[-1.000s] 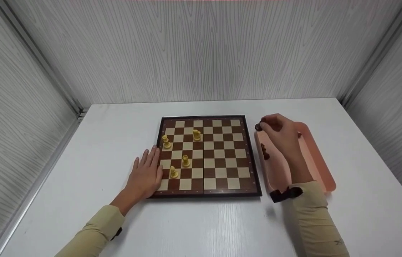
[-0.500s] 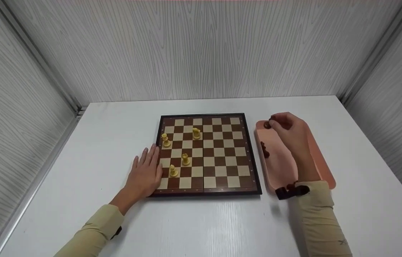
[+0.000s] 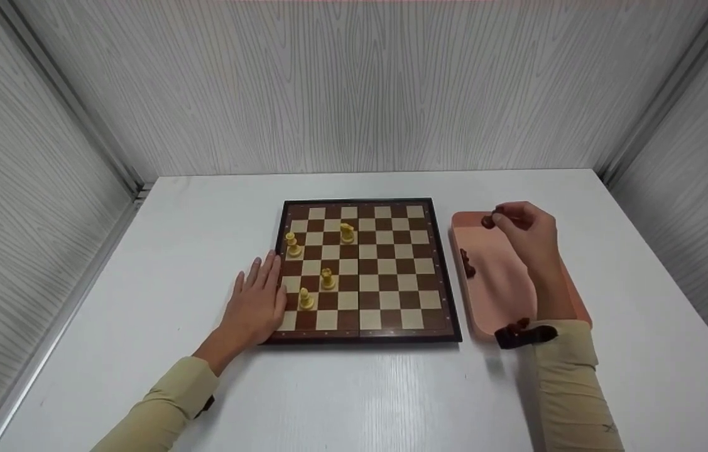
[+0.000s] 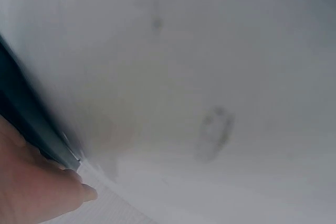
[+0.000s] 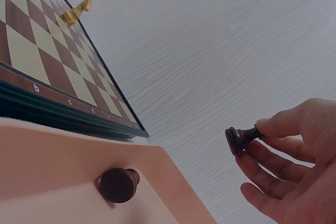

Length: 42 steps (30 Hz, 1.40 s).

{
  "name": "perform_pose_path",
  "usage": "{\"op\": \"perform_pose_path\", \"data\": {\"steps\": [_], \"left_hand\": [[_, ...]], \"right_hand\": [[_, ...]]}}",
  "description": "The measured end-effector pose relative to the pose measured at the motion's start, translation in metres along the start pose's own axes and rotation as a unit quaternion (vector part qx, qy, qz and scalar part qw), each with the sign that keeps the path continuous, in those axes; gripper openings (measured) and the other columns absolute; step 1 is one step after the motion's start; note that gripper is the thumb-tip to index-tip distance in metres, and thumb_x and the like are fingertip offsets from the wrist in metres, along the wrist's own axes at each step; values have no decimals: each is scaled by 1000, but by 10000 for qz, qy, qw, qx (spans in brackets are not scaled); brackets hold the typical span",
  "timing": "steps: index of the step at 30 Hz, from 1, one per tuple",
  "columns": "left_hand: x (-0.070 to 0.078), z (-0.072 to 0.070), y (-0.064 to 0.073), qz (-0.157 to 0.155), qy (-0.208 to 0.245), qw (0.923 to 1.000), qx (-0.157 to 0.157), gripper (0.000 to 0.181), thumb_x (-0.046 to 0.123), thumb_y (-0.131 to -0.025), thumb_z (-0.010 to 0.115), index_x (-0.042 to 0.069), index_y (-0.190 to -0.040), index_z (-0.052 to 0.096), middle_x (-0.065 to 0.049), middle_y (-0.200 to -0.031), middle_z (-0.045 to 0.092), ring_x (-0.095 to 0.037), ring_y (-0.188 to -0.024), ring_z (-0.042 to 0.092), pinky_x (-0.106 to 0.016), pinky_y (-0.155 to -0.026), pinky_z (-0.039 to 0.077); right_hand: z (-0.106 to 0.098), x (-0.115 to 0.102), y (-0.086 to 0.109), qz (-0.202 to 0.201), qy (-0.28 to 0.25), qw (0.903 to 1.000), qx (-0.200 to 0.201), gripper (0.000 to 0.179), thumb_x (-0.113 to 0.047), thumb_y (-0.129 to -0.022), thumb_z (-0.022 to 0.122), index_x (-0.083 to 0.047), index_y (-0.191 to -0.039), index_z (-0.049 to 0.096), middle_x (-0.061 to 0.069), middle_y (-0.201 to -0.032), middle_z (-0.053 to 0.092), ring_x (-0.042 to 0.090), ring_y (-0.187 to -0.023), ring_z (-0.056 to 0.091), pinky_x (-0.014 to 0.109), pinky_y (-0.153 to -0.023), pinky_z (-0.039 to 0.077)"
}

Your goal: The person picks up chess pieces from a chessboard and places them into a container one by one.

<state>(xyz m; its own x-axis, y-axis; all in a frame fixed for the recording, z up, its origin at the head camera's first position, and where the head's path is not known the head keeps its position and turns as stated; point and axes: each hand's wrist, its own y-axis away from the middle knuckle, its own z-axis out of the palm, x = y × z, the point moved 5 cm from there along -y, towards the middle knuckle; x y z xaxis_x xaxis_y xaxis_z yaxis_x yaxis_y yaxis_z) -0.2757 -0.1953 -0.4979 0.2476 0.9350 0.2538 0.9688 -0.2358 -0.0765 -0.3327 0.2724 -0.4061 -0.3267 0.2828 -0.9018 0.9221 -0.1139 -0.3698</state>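
Note:
My left hand (image 3: 254,307) lies with straight fingers along the left edge of the chessboard (image 3: 401,337), its thumb over the border. Over the far end of the pink tray (image 3: 473,326), my right hand (image 3: 529,235) pinches a dark chess piece (image 5: 242,137) between thumb and fingers, base pointing away from the palm. Another dark chess piece (image 3: 467,263) lies in the tray along its left wall. Several yellow pieces stand on the board's left half, among them a knight (image 3: 347,233) and a pawn (image 3: 306,300). In the left wrist view only part of the left hand (image 4: 39,184) shows.
The tray stands just right of the board on a white table (image 3: 391,395). Grained panels (image 3: 354,88) enclose the table at the back and both sides. The right forearm and its dark wrist strap (image 3: 524,336) cover part of the tray.
My right hand has moved to the right with the dark chess piece, from the tray's far left corner to farther over the tray. My left hand stays at the board's edge.

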Motion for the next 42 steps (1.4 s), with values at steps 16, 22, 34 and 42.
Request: {"op": "perform_pose_path", "data": {"steps": [16,22,34,42], "left_hand": [[1,2,-3,0,-52,10000,-62,64,33,-111,27,1,-164,10,-15,-171,6,-37,-157,7,-60,-123,10],[-1,4,1,-11,-10,10000,-14,64,32,-111,30,0,-164,11,-16,-171,8,-39,-156,8,-61,-122,10],[-1,5,2,-42,-46,10000,-73,64,32,-111,30,0,-163,12,-17,-171,9,-40,-156,9,-62,-122,10],[0,0,1,-34,-12,10000,-81,63,32,-112,27,1,-164,10,-16,-171,7,-39,-156,7,-62,-122,9]], "right_hand": [[-16,19,5,593,371,9975,46,30,-15,-101,67,7,-121,67,23,-114,70,21,-104,67,24,-92,48],[-15,30,5,962,351,9947,-85,33,-18,-102,66,6,-124,66,23,-116,70,24,-108,67,27,-95,48],[-17,23,10,1379,368,9897,-143,34,-14,-103,64,7,-129,64,24,-120,68,24,-109,66,29,-96,46],[-18,28,3,1112,603,9920,-18,40,-25,-101,68,4,-127,66,14,-119,65,14,-104,60,23,-86,49]]}}
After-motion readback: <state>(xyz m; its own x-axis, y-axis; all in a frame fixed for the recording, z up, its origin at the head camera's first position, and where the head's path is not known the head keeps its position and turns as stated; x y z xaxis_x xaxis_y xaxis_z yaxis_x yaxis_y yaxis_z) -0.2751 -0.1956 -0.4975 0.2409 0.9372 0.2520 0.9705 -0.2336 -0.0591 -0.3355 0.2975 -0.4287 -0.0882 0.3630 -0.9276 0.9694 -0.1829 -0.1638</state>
